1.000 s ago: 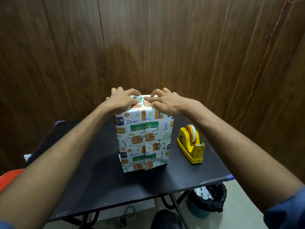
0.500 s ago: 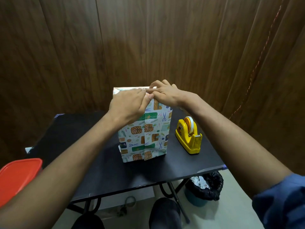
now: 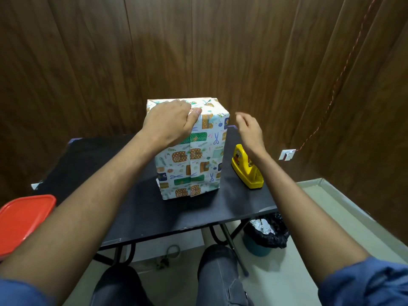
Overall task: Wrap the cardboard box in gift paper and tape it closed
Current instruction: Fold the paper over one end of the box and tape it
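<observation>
Paper-wrapped box [image 3: 192, 160] upright at frame centre on black table [image 3: 136, 208]; left hand [image 3: 170, 122] presses top fold, fingers hidden, grip unclear; right hand [image 3: 249, 131] loose, empty, above yellow tape dispenser [image 3: 247, 171]. Bin [image 3: 265, 237] lower right holds crumpled paper.

The left hand [image 3: 171, 123] rests on the top front edge of the paper-wrapped box [image 3: 194, 160] standing upright on the black table [image 3: 132, 204]; the right hand [image 3: 249, 132] hangs loosely open beside it, above the yellow tape dispenser [image 3: 246, 171].

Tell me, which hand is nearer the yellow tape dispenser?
The right hand: it hangs in the air just above the tape dispenser. The left hand rests on top of the wrapped box, further away.
</observation>
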